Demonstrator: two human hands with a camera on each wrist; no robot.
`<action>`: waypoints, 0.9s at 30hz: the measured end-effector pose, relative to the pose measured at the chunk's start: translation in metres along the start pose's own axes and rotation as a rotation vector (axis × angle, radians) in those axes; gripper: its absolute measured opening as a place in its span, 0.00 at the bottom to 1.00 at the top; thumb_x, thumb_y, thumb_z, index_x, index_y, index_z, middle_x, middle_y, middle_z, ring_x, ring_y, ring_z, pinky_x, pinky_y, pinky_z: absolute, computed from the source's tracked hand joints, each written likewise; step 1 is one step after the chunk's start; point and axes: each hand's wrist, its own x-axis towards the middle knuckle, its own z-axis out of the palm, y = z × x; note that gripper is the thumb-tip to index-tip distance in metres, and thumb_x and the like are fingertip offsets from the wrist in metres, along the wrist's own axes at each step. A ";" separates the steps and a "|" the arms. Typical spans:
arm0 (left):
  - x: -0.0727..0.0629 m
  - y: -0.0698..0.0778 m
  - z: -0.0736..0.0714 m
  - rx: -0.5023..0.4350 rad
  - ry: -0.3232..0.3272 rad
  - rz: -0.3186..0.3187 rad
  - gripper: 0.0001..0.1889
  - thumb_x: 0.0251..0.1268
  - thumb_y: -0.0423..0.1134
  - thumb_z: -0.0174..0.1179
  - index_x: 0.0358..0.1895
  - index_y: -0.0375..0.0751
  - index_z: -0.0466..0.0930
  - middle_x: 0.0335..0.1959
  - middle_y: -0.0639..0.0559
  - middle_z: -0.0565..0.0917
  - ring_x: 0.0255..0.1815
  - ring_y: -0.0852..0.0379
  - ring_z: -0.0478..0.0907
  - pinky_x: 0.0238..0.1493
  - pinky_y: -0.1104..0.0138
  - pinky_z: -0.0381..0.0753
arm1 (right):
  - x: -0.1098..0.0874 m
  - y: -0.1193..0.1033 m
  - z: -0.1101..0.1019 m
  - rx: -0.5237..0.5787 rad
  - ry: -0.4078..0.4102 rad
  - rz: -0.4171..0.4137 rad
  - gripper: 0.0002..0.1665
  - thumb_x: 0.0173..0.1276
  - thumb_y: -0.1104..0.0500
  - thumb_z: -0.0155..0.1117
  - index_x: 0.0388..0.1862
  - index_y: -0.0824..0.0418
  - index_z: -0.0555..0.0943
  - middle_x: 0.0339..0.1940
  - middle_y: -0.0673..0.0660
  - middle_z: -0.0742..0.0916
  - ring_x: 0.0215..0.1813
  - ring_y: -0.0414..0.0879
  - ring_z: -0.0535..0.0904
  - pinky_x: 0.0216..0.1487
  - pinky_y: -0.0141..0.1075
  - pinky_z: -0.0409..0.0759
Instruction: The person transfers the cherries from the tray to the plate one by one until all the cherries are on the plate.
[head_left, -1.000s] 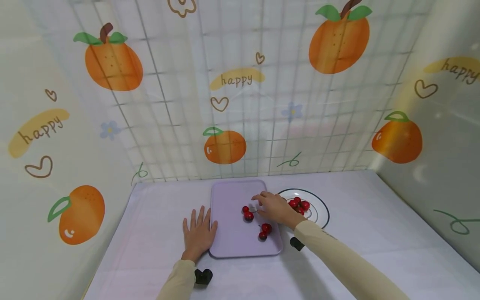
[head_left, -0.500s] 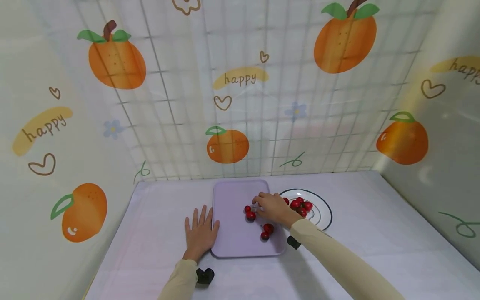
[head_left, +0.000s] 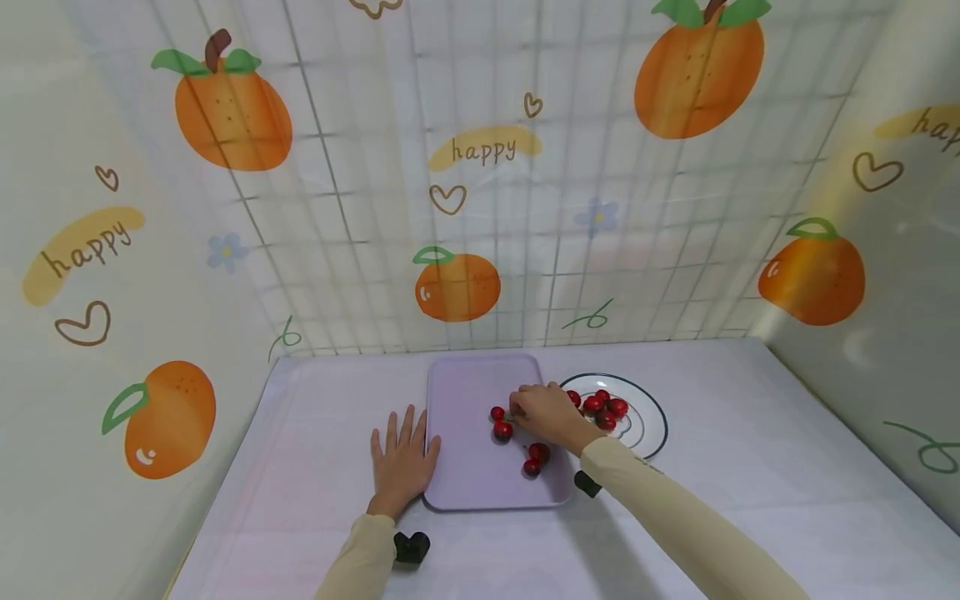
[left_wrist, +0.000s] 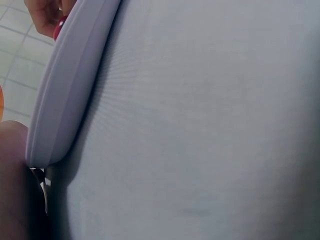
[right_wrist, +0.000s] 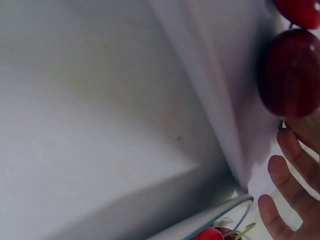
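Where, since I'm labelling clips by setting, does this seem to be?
Probably a small staged tabletop booth: fruit-print sheets stand on three sides of a pale table bearing a purple tray.

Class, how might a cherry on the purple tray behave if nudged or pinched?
The cherry would probably roll when nudged, being rounded. Its glossy skin suggests it may feel slippery when pinched. The purple tray, with its raised rim, would likely stop a slow roll.
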 end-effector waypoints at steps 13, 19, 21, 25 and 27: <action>-0.001 0.003 -0.004 0.005 -0.011 -0.005 0.33 0.80 0.59 0.40 0.82 0.51 0.58 0.86 0.50 0.54 0.88 0.40 0.42 0.84 0.38 0.36 | -0.005 0.001 -0.005 -0.002 0.008 -0.007 0.03 0.66 0.58 0.73 0.36 0.55 0.87 0.35 0.50 0.91 0.38 0.45 0.84 0.43 0.44 0.78; 0.000 0.000 0.000 0.008 0.006 0.001 0.33 0.80 0.60 0.40 0.82 0.52 0.59 0.86 0.51 0.54 0.88 0.41 0.43 0.84 0.37 0.37 | -0.007 0.000 -0.008 0.052 -0.033 0.038 0.02 0.68 0.58 0.72 0.39 0.55 0.88 0.37 0.51 0.92 0.39 0.44 0.83 0.53 0.49 0.81; 0.000 0.000 0.000 0.008 0.012 0.004 0.33 0.80 0.60 0.40 0.81 0.52 0.59 0.86 0.51 0.55 0.88 0.40 0.44 0.84 0.37 0.37 | -0.008 0.001 -0.008 0.064 -0.041 0.049 0.03 0.68 0.58 0.72 0.39 0.54 0.88 0.37 0.51 0.92 0.39 0.45 0.83 0.57 0.51 0.81; -0.003 0.003 -0.003 0.004 0.019 0.008 0.33 0.79 0.59 0.42 0.81 0.50 0.60 0.85 0.49 0.57 0.88 0.39 0.45 0.83 0.37 0.38 | -0.009 0.003 -0.006 0.058 -0.035 0.045 0.03 0.68 0.56 0.73 0.39 0.53 0.88 0.38 0.51 0.92 0.41 0.45 0.84 0.59 0.52 0.81; -0.004 0.004 -0.005 0.006 0.015 0.007 0.33 0.79 0.58 0.42 0.81 0.50 0.60 0.85 0.49 0.57 0.88 0.39 0.45 0.83 0.37 0.38 | -0.009 0.004 -0.006 0.051 -0.031 0.040 0.03 0.68 0.56 0.73 0.39 0.53 0.87 0.38 0.51 0.92 0.42 0.46 0.84 0.58 0.52 0.82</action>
